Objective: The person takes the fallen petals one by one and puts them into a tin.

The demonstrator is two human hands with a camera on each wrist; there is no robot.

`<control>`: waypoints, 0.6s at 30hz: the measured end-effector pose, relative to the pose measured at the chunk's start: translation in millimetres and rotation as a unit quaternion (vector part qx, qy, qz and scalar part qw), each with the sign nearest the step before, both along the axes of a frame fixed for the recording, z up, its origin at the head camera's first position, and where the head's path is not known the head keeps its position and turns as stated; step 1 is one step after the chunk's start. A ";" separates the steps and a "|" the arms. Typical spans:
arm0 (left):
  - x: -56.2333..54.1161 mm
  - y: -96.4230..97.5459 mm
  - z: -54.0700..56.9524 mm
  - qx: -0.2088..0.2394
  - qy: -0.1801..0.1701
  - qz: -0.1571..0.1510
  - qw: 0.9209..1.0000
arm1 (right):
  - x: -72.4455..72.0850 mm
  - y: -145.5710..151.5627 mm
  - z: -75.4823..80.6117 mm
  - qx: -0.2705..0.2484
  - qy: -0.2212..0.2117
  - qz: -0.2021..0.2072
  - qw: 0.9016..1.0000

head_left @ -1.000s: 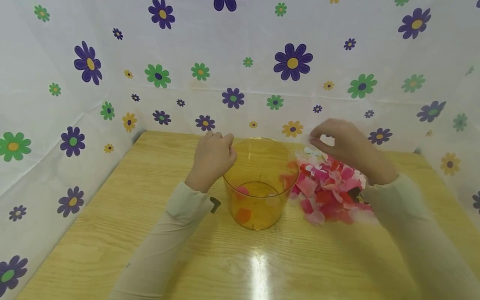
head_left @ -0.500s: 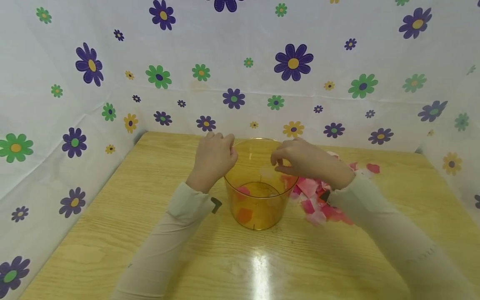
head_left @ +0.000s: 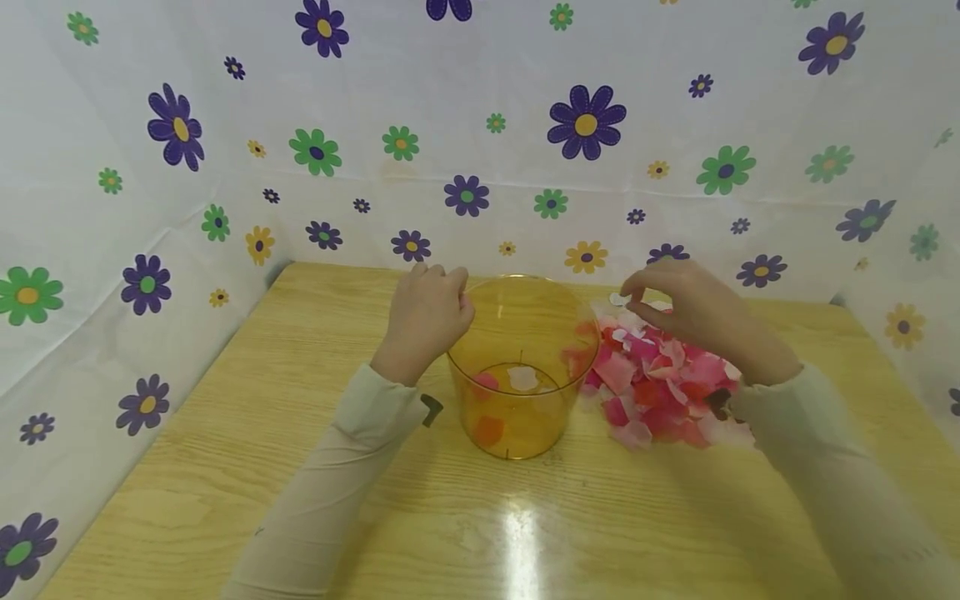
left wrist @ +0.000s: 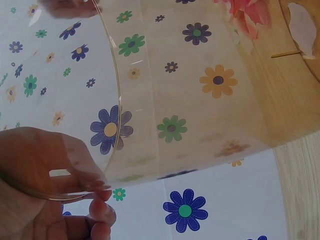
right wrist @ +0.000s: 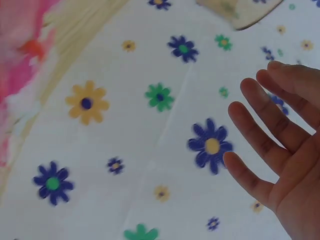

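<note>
A clear amber plastic tub (head_left: 551,417) stands upright on the table. My left hand (head_left: 427,323) grips its rim at the left side; in the left wrist view the thumb and fingers (left wrist: 102,210) pinch the wall at the rim. Inside the tub lie a pale petal (head_left: 522,378), a pink petal (head_left: 486,382) and a red-orange petal (head_left: 489,431). To the tub's right spreads a heap of pink, red and white fake petals (head_left: 663,383). Over the far part of that heap hovers my right hand (head_left: 701,321), its fingers (right wrist: 260,145) loosely bent, spread and holding nothing in the right wrist view.
The wooden table (head_left: 225,467) backs onto a white cloth (head_left: 420,83) printed with purple, green and yellow flowers, which also runs along both sides. A small dark piece (head_left: 431,410) shows beside the left sleeve.
My right hand went from the heap to over the tub, let a pale petal drop in, and moved back right above the heap. The left hand has stayed on the rim.
</note>
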State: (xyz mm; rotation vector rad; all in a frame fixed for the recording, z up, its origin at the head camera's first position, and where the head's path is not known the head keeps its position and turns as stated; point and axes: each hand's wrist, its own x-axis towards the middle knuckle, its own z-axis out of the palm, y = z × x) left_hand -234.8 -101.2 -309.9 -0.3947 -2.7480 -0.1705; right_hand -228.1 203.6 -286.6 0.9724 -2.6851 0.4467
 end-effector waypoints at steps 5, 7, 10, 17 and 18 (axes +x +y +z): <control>-0.4 -0.1 -0.2 0.005 0.002 -0.001 1.000 | -5.6 24.3 -24.9 0.047 -0.080 -0.079 0.993; -0.4 -0.2 -0.3 0.005 0.002 -0.001 1.000 | -10.7 30.3 -40.1 0.064 -0.102 -0.102 0.987; 0.0 -0.6 0.2 0.004 0.000 0.001 1.000 | -18.7 34.0 -61.4 0.077 -0.126 -0.126 0.981; 0.1 -1.4 1.2 0.001 -0.009 0.004 1.000 | -30.2 31.0 -84.6 0.122 -0.174 -0.156 0.965; 0.3 -1.4 1.3 0.000 -0.009 0.005 1.000 | -30.8 30.2 -85.2 0.125 -0.178 -0.158 0.963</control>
